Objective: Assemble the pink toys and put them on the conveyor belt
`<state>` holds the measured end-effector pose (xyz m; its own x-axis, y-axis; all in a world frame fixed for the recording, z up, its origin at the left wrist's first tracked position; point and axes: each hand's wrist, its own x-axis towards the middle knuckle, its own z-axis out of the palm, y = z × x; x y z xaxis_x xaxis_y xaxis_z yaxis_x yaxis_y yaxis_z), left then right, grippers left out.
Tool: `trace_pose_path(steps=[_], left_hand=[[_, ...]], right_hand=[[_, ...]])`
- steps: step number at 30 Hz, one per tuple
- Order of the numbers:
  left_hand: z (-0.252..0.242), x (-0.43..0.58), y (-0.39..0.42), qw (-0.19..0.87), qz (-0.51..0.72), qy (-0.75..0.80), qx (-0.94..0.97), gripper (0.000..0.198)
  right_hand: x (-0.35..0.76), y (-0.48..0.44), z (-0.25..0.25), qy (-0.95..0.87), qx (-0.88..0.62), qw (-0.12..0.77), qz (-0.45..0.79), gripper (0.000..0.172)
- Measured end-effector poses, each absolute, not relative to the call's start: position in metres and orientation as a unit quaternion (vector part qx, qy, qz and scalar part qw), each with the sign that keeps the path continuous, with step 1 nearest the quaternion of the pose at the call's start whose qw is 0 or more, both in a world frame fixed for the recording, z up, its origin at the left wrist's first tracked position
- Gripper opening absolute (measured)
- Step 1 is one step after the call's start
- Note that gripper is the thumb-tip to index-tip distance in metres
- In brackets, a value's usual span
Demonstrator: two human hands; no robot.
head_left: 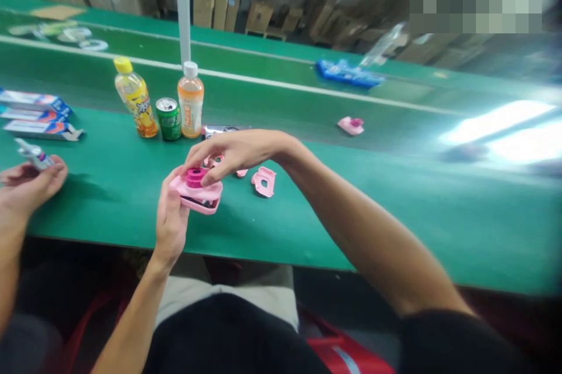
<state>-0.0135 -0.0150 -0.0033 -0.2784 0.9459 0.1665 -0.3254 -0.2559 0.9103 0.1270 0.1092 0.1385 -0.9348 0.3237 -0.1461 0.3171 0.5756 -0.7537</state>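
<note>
Looks like the left hand (pixel 172 219) was curled around a pink plastic housing (pixel 197 195) to steady it, so the right hand (pixel 237 154) could pinch its magenta knob (pixel 195 177) (someone else's hand (pixel 30 187) held a tube (pixel 34 154)), above the green surface (pixel 307 216).

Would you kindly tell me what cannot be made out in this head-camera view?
Head view: underside of the pink plastic case with magenta knob, hidden by the left hand.
Head view: dark foil packet, partly hidden by the right hand.
Head view: far blue plastic object, blurred.
Head view: white-and-blue cartons, cut off by the left edge.
</note>
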Motion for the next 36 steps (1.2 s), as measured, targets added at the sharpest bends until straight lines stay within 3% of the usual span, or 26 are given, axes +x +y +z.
trace_pose_path(steps=[2, 5, 12, 20, 31, 36], left_hand=[[0.001, -0.011, -0.011, 0.455, 0.696, 0.411, 0.373, 0.048], [0.005, -0.002, -0.006, 0.444, 0.713, 0.425, 0.337, 0.046], [0.008, 0.027, 0.001, 0.499, 0.734, 0.377, 0.264, 0.043], [-0.01, 0.033, 0.014, 0.509, 0.703, 0.417, 0.269, 0.041], [-0.052, 0.022, -0.004, 0.51, 0.641, 0.496, 0.288, 0.06], [-0.062, 0.016, -0.02, 0.517, 0.613, 0.516, 0.302, 0.067]], right_hand=[[0.135, 0.096, 0.131, -0.867, -0.289, 0.116, 0.39, 0.022], [0.145, 0.06, 0.103, -0.793, -0.42, 0.276, 0.345, 0.033], [0.137, 0.019, 0.036, -0.664, -0.437, 0.48, 0.372, 0.019], [0.136, 0.024, 0.008, -0.615, -0.468, 0.526, 0.355, 0.022], [0.125, 0.007, -0.032, -0.487, -0.496, 0.565, 0.443, 0.032], [0.139, 0.008, -0.024, -0.549, -0.485, 0.467, 0.496, 0.036]])
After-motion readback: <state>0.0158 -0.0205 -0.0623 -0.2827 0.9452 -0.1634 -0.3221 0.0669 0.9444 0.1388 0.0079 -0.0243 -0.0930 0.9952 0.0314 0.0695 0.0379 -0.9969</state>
